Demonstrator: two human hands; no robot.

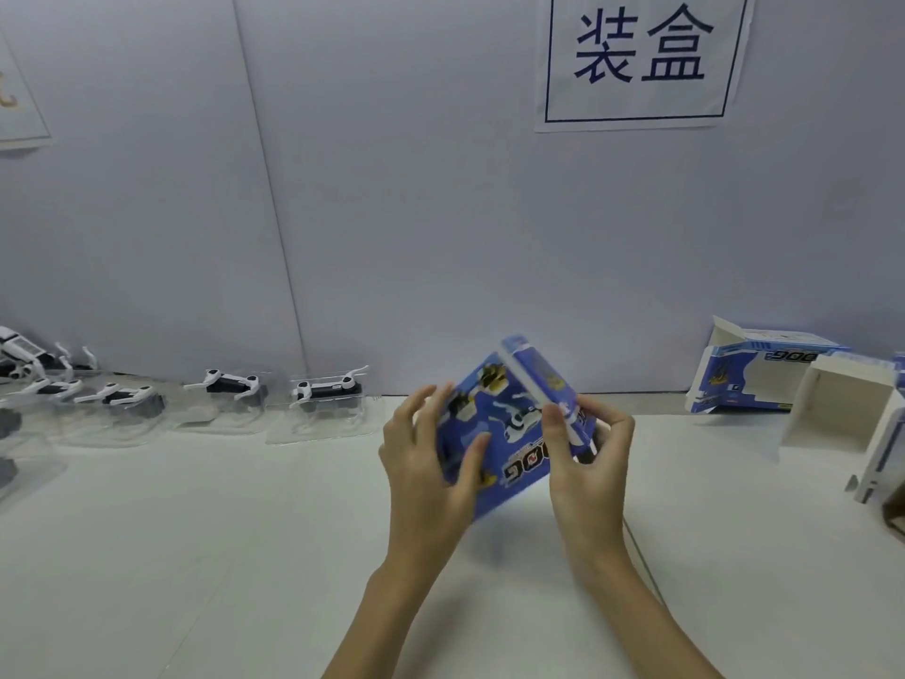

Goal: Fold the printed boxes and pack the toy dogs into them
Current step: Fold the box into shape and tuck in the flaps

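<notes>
A blue printed box (509, 423) is held tilted above the white table (196, 556), at centre. My left hand (431, 463) grips its left side, with the thumb across the printed face. My right hand (587, 463) holds its right edge, fingers pinching a flap near the top. Several black-and-white toy dogs lie in clear plastic trays along the wall at left; the nearest toy dog (325, 387) is just left of my left hand, and another toy dog (227, 382) lies beyond it.
An opened blue box (749, 379) lies on its side at the right by the wall. More white box parts (842, 409) stand at the far right edge. A paper sign (641, 56) hangs on the wall above.
</notes>
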